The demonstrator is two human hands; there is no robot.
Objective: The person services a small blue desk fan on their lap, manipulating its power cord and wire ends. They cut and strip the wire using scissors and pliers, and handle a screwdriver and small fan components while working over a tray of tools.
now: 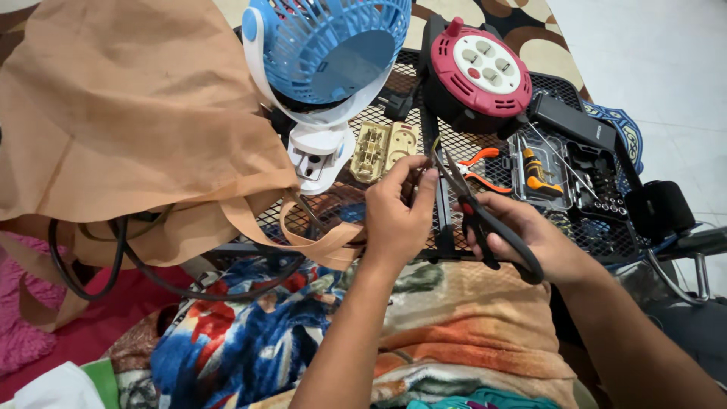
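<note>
Left hand (397,216) is pinched shut on a thin wire end (425,163), fingers curled tight. Right hand (541,242) is wrapped around black-handled scissors (473,212), blades a bit apart with the tips right at that wire. Both sit over the near edge of the black mesh table (469,144). On the mesh's far side there's a red cable reel (478,72), left of that a blue fan (329,53), and a beige socket plate (382,148) just beyond the left hand.

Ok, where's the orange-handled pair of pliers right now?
The orange-handled pliers lie on the black mesh table, just beyond the black scissors in the right hand, beside the clear screwdriver case.
</note>
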